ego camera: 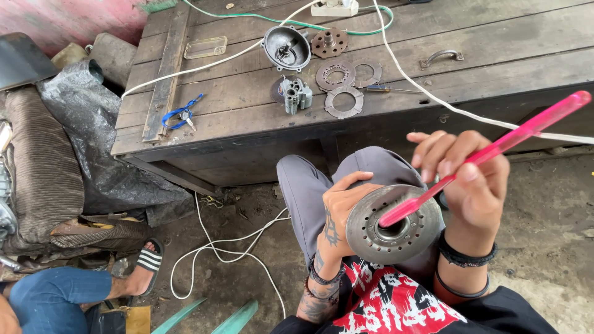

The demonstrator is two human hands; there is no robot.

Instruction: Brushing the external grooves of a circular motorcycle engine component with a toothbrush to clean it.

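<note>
Head view: left hand (339,213) gripping round grey perforated metal disc (393,224) over lap; right hand (471,179) clenched on pink translucent plastic brush (495,148), tip in hub. Risk: disc slipping from 1-handed edge grip, dropping onto dirt floor (544,204).

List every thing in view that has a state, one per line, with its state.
left hand: gripping the round metal disc, held tilted toward the camera
right hand: gripping the pink toothbrush, head end pressed into the disc's centre
bowl-shaped metal housing: lying open side up on the wooden table
flat ring plates: laid flat, apart
blue-corded keys: lying loose
</note>
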